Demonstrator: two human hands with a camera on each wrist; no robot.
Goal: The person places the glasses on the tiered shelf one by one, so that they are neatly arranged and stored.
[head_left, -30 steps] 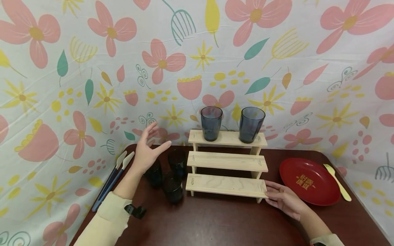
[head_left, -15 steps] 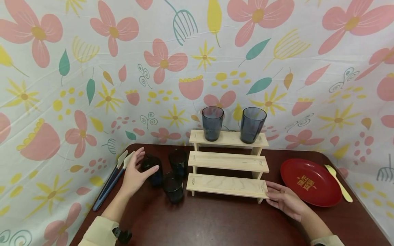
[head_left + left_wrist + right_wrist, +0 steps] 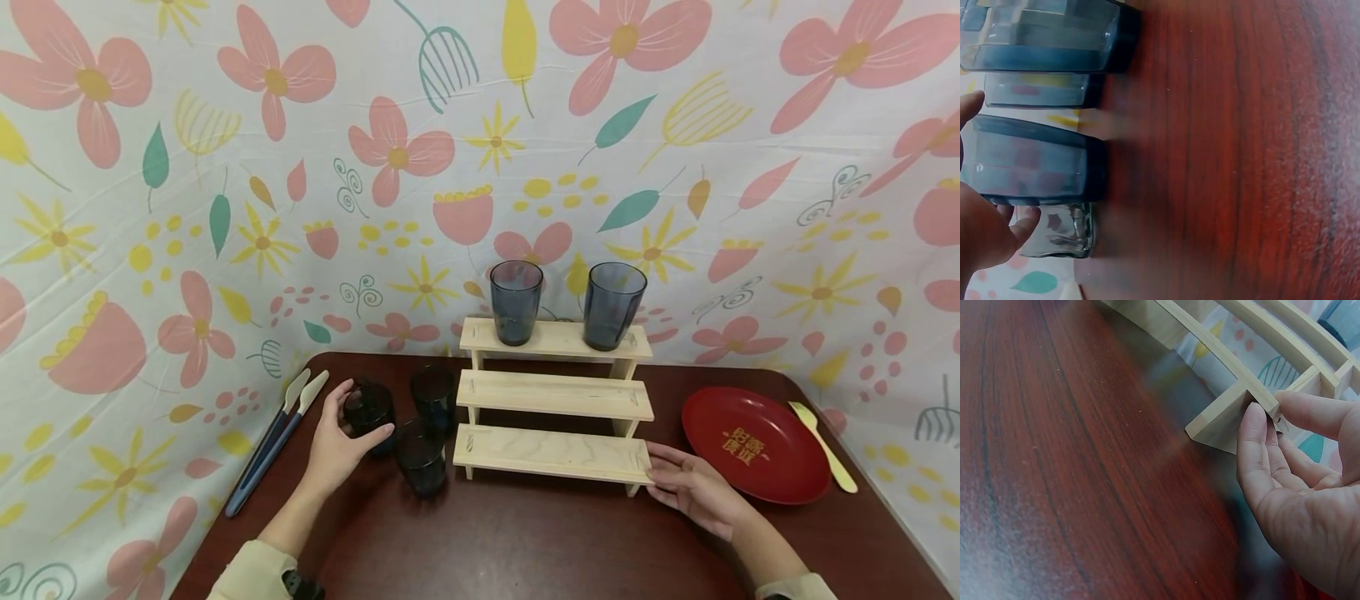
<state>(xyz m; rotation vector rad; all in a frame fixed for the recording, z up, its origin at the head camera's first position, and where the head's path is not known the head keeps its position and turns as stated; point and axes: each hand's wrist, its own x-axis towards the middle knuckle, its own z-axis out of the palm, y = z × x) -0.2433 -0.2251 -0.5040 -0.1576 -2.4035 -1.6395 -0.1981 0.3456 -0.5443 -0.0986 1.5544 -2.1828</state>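
Rack [image 3: 551,450] of pale wood, three-tiered, standing on a dark red-brown worktop [image 3: 525,542]. At its near right corner the right hand [image 3: 693,492] pinches the end of the lowest tier, thumb above and fingers beneath (the right wrist view shows this hold closely). Left of the rack stand three dark glasses in a close group: a near glass [image 3: 422,462], a rear glass [image 3: 432,398] and a left glass [image 3: 375,412]. The left hand [image 3: 333,450] surrounds the left glass, its fingers and thumb parted in a wide curve; from where I stand I cannot tell whether they touch it. A clear vessel [image 3: 1063,231] shows beyond that glass in the left wrist view, partly hidden by fingers. On the top tier, well apart, stand a blue-grey glass [image 3: 515,312] and a matching glass [image 3: 611,312]. To the right lie a red plate [image 3: 708,417] with gold characters and a yellow knife [image 3: 828,454]; along the left edge lie two blue-handled knives [image 3: 260,469]. Floral cloth [image 3: 225,179] hangs behind.
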